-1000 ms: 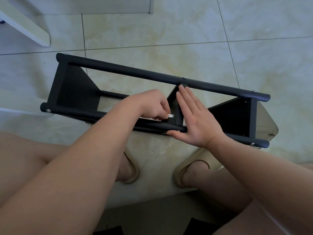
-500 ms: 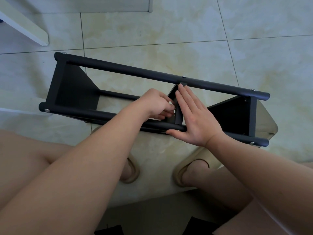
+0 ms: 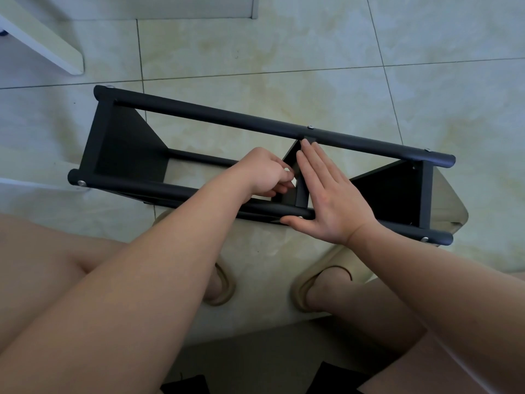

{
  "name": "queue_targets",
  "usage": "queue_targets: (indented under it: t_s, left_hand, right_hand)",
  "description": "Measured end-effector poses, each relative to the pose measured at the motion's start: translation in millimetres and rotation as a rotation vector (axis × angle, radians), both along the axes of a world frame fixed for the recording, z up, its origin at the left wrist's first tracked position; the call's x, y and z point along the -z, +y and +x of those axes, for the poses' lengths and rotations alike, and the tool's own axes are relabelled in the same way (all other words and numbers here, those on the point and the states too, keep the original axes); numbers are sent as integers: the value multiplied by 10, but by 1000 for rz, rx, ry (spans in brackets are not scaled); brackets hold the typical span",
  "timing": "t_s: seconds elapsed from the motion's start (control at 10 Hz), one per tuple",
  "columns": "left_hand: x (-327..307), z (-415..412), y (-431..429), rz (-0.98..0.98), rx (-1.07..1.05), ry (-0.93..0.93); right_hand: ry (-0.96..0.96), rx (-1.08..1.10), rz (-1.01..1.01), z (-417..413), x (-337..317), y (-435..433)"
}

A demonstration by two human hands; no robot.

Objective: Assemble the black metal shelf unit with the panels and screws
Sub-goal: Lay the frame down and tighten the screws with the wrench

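The black metal shelf unit [image 3: 227, 120] lies on its side on the tiled floor, with a dark panel at the left end [image 3: 125, 149] and another at the right end [image 3: 392, 194]. A middle panel [image 3: 301, 194] stands between the far tube and the near tube [image 3: 142, 186]. My right hand [image 3: 329, 200] lies flat against that middle panel with straight fingers, its thumb on the near tube. My left hand [image 3: 264, 174] is curled just left of the panel, and its fingertips pinch a small silvery piece [image 3: 289, 171] that is mostly hidden.
A white furniture leg [image 3: 42, 38] crosses the top left corner. My feet in beige slippers [image 3: 221, 285] [image 3: 315, 288] rest on the floor under the near tube. A beige sheet [image 3: 449, 211] lies under the unit's right end. Dark objects [image 3: 184, 385] sit at the bottom edge.
My left hand has shifted slightly up along the middle panel, away from the near tube, still working the small silvery piece. My right hand stays flat on the panel.
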State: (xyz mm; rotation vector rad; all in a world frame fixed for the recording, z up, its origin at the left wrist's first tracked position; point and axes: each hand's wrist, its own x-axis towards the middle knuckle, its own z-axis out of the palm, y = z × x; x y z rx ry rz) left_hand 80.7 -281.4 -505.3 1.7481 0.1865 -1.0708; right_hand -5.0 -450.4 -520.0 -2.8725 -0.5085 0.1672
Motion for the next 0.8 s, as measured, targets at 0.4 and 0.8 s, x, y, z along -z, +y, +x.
queue_targets:
  t_s: [0.4,0.8]
  left_hand:
    - [3,14,26,9,57,-2]
    - [-3,30,51,-37,16,172]
  right_hand:
    - [4,0,-8,0,-3,-6]
    - [-9,-3,1,-17,8,7]
